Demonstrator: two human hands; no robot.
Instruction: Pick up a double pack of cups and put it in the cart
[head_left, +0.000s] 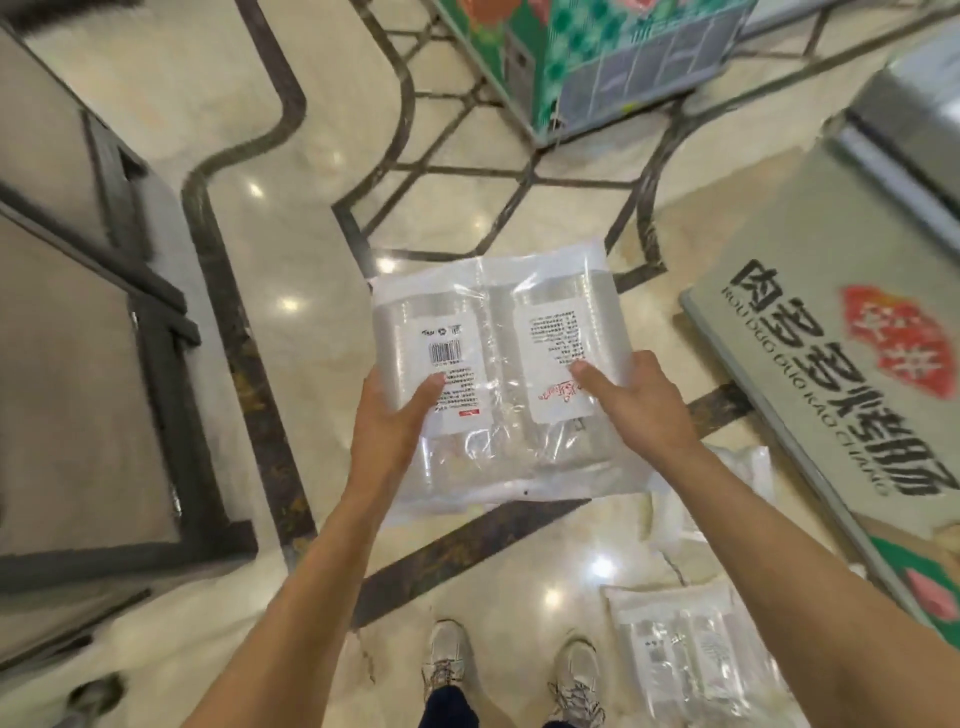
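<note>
Carrying step: clear packet gripped at both sides, left hand and right hand thumbs pinching on top; next, steady level grip likely needed.

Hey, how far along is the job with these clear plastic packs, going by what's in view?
In hand: one clear pack with white labels is held over the floor by both hands, left hand and right hand, thumbs on top. Done: nothing here shows packs already put away. Left, it seems: another pack and loose plastic bags lie on the marble floor beside the printed carton.
</note>
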